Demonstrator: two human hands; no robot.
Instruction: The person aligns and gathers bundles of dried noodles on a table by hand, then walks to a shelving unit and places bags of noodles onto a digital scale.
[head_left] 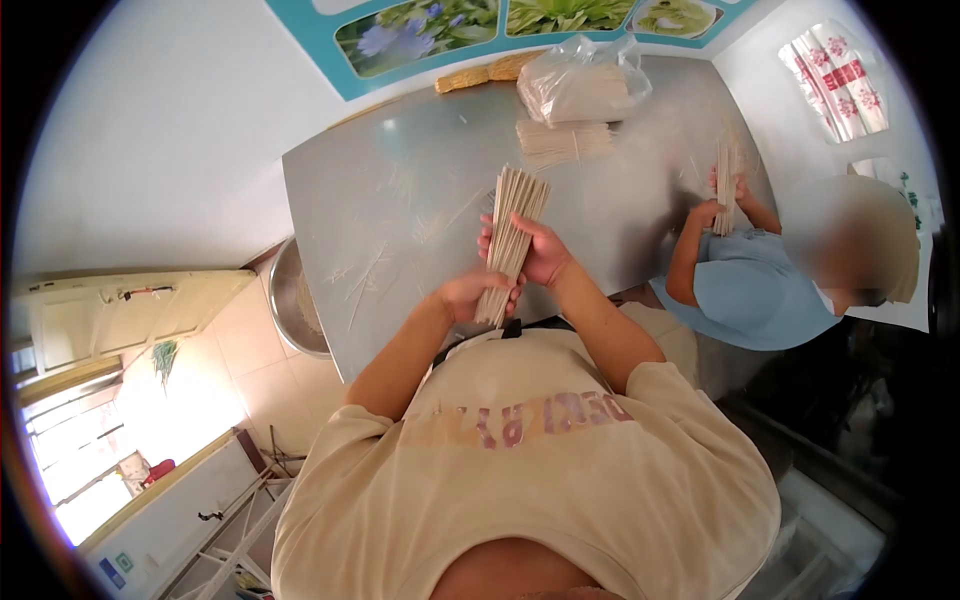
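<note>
In the head view, a thick bundle of thin, straight, pale-brown dried noodles point(517, 215) stands slanted over the near part of the metal table, its top fanned slightly. My left hand point(468, 294) is closed around the lower end. Higher up, my right hand point(543, 250) grips the same bundle, thumb across the front and fingers behind it. Loose noodle strands point(370, 275) lie scattered on the tabletop to the left. Farther back lies a stack of noodles point(565, 143), in front of a clear plastic bag point(585, 85) with more inside.
A grey metal table point(420, 150) spans the area before me. At the right, a co-worker in a blue top point(745, 290) holds another noodle bundle point(724, 190). Yellow bundles point(480, 75) lie along the back wall. A large metal bowl point(297, 300) stands beside the table's left edge.
</note>
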